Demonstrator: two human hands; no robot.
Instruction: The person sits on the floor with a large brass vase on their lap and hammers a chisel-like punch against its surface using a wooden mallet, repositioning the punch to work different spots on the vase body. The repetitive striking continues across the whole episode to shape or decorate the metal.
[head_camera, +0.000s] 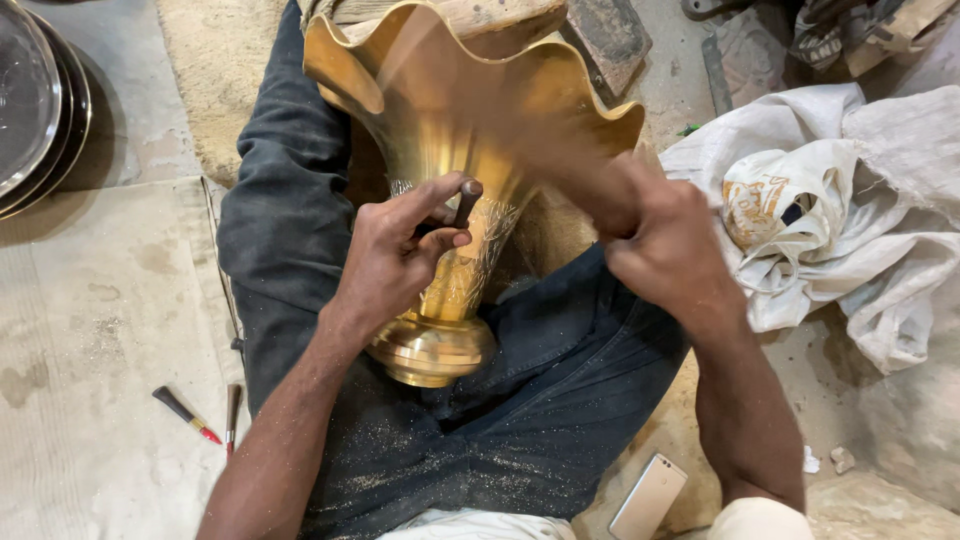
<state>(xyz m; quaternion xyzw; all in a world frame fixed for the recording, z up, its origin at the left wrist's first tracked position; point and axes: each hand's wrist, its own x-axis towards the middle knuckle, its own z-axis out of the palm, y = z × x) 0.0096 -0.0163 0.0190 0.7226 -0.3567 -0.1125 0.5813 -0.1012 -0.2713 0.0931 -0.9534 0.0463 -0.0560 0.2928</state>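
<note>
A tall brass vase (450, 110) with a wavy flared rim lies on my lap, its round foot (432, 350) toward me. Fine engraved lines cover its narrow neck. My left hand (395, 255) pinches a short dark metal punch (466, 200) upright against the engraved neck. My right hand (655, 235) hovers to the right of the vase, fingers curled and blurred with motion; what it grips is smeared and I cannot make it out. Brass filings speckle my dark trousers (500, 440).
Two small hand tools (185, 413) lie on the floor mat at left, next to my leg. Stacked round metal dishes (35, 100) sit at the top left. Crumpled white sacks (830, 210) lie at right. A pale phone (648, 497) rests by my right forearm.
</note>
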